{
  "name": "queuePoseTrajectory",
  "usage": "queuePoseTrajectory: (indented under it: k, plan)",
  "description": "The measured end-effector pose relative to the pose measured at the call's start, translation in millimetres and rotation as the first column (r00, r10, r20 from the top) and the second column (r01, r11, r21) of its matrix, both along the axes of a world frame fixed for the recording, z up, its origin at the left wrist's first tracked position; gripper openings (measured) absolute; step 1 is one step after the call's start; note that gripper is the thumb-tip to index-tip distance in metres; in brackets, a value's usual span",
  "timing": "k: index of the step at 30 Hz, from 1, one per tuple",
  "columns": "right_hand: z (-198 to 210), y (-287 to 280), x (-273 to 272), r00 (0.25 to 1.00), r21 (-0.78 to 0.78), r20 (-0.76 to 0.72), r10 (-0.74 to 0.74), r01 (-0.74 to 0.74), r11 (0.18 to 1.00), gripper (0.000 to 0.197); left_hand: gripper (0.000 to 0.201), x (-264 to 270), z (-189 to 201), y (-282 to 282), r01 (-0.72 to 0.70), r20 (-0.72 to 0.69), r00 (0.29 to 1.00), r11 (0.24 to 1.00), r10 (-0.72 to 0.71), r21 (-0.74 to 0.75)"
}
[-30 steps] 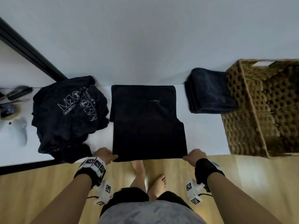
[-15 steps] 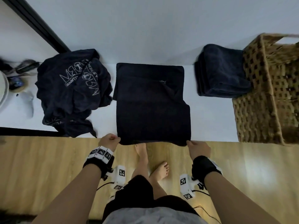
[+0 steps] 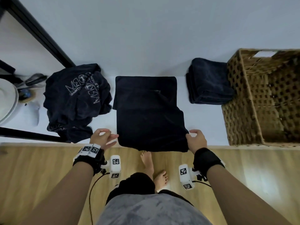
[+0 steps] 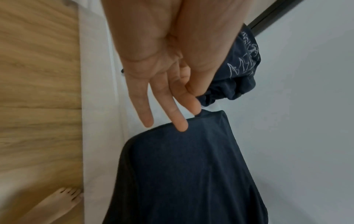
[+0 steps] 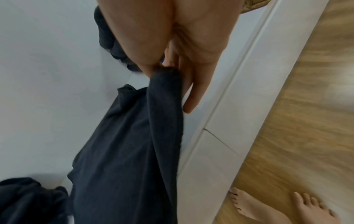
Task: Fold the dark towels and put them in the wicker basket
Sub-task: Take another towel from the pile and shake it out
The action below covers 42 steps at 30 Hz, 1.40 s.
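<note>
Pinching the half-folded dark towel (image 3: 146, 114) (matte, creased) is the right hand (image 3: 197, 141); straight fingers (image 4: 178, 119) of the left hand (image 3: 102, 138) are touching it.

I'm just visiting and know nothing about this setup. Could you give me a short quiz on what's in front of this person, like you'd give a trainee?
1. True or false: the folded towel stack lies inside the wicker basket.
2. Fill in: the crumpled cloth left of the flat towel bears white ____.
3. The right hand pinches: A) the basket's rim; B) a near corner of the flat towel; C) the crumpled cloth.
Key: 1 false, the stack lies beside the basket; 2 lettering; 3 B.
</note>
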State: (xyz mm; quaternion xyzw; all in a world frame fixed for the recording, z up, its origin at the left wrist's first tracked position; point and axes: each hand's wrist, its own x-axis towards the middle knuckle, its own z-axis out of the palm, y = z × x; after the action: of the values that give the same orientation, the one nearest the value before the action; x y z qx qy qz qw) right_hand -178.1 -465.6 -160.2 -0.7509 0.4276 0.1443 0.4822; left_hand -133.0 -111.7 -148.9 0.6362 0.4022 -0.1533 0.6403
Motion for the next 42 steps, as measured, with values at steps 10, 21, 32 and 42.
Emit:
queuePoseTrajectory:
  k: [10, 21, 32, 42]
  plan:
    - [15.7, -0.2, 23.2, 0.925, 0.709, -0.091, -0.368, 0.32, 0.629, 0.044, 0.042, -15.1, -38.5, -5.3, 0.869, -0.375, 0.427, 0.259, -0.822, 0.421]
    - [5.9, -3.0, 23.6, 0.954, 0.578, -0.067, -0.293, 0.277, 0.768, 0.026, 0.031, -21.3, -76.4, -25.3, 0.515, -0.384, 0.826, 0.829, -0.413, 0.218]
    - [22.1, -6.2, 34.3, 0.974, -0.078, 0.056, 0.218, -0.213, 0.974, 0.015, 0.012, 2.1, -33.0, -22.7, 0.101, -0.116, 0.988, 0.994, -0.097, 0.03]
    - [58.7, 0.4, 88.8, 0.939, -0.055, 0.322, 0.12, -0.109, 0.993, 0.03, 0.045, 80.3, 40.5, -9.3, 0.105, 0.203, 0.977, 0.979, -0.068, -0.173]
